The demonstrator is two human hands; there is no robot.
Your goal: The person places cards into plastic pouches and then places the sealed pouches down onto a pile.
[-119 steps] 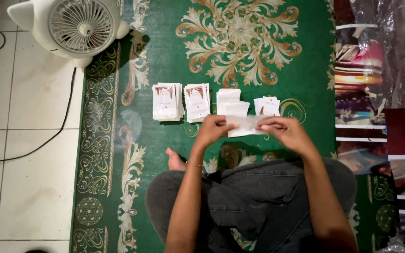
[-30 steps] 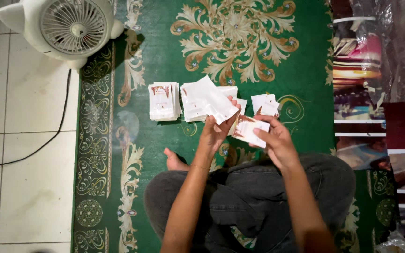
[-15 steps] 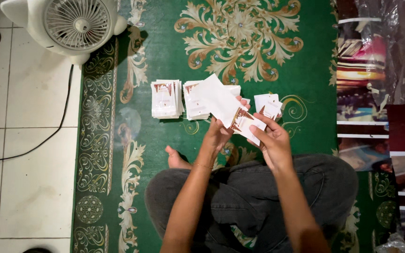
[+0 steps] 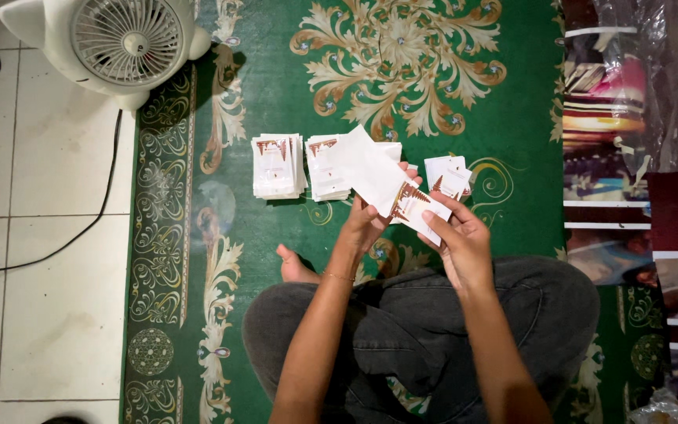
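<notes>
I sit cross-legged on a green patterned rug (image 4: 449,94). My left hand (image 4: 370,224) holds a white paper sleeve (image 4: 364,165) by its lower end. My right hand (image 4: 461,239) grips a white card with a red-brown ornament (image 4: 416,206), its upper end touching the sleeve's opening. Ahead on the rug lie stacks of the same white cards: one at the left (image 4: 277,166), one partly hidden behind the sleeve (image 4: 325,169), and a smaller one at the right (image 4: 449,174).
A white floor fan (image 4: 119,43) stands at the rug's far left corner, its cable (image 4: 80,232) trailing over the white tiles. Plastic-wrapped bundles and printed sheets (image 4: 621,133) are piled along the right edge. My bare foot (image 4: 296,267) rests near my knee.
Four seconds ago both hands held a flat white piece low over the rug. Since then the left hand lifted a sleeve and the right hand brought the card up to it.
</notes>
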